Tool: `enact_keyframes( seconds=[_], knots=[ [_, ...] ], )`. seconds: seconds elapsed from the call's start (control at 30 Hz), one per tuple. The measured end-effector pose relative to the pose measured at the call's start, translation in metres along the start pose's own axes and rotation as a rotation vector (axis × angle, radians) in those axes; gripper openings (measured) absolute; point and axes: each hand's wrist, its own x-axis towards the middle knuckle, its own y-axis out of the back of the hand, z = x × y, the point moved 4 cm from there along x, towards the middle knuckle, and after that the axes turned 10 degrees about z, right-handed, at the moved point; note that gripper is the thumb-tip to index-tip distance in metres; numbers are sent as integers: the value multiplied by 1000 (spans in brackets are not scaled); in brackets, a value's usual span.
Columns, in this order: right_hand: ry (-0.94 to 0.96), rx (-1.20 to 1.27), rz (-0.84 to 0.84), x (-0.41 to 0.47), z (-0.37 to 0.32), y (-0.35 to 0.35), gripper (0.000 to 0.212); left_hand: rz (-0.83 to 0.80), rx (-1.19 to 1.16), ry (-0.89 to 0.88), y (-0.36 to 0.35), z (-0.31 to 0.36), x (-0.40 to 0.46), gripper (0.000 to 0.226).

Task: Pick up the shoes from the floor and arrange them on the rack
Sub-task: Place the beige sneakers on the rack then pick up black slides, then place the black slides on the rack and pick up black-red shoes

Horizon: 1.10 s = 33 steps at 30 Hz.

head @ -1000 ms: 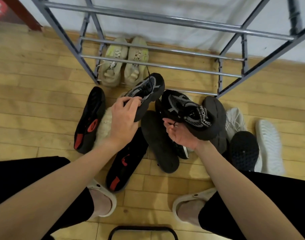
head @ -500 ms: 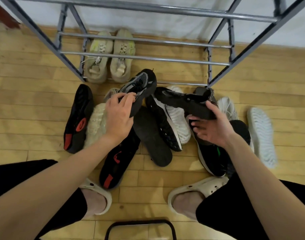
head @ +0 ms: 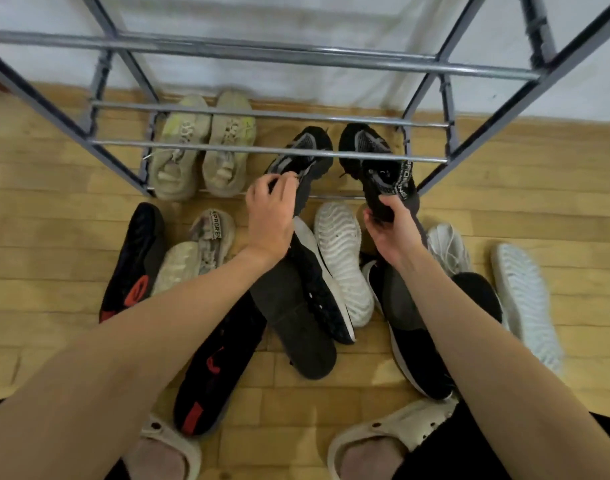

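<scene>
L hand [head: 270, 220] pinches heel of one black sneaker [head: 301, 157]; R hand [head: 388, 230] curls round heel of the other black sneaker [head: 374, 157]; both toes poke under the metal shoe rack [head: 262, 150] front rail, just right of the beige sneaker pair [head: 201, 150] on its bottom tier; more shoes lie on the wooden floor [head: 37, 209] in front of rack, incl. a white-soled sneaker [head: 343, 261] between the wrists.

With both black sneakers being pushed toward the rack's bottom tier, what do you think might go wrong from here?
1. The left hand pinches its black sneaker only at the heel, so it might tip or slip.
2. The rack has thin bars with gaps, so a toe could drop between them.
3. The beige pair sits close alongside and might get nudged.
</scene>
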Motion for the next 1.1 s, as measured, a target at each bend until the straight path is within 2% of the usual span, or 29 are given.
enact_keyframes(
  seconds=[0.13,0.33,0.47,0.53,0.63,0.7,0.8,0.83,0.93,1.1],
  knots=[
    [-37,120,-9,27,-1,-35,3,0,66,-28,-32,-6,14,33],
    [-198,234,-17,56,8,-53,6,30,144,-44,-67,-12,42,45],
    [-229,41,41,59,17,-44,6,-136,231,-124,-85,-19,48,70],
    [-212,-60,87,61,20,-37,20,-242,274,-119,-92,-24,46,75],
    [-128,-142,141,58,21,-28,38,-400,242,-94,-96,-38,43,75],
    [-59,-217,160,50,23,-24,36,-477,177,-49,-92,-50,41,65],
    [111,-432,223,33,25,-16,7,-396,60,-26,-72,-57,41,44],
    [170,-518,228,26,26,-13,4,-362,27,-32,-64,-57,38,42],
    [324,-733,151,1,32,-7,14,-324,-111,41,-39,-59,15,44],
    [517,-1025,58,-42,48,11,19,-289,-160,337,14,-61,-46,41]
  ],
)
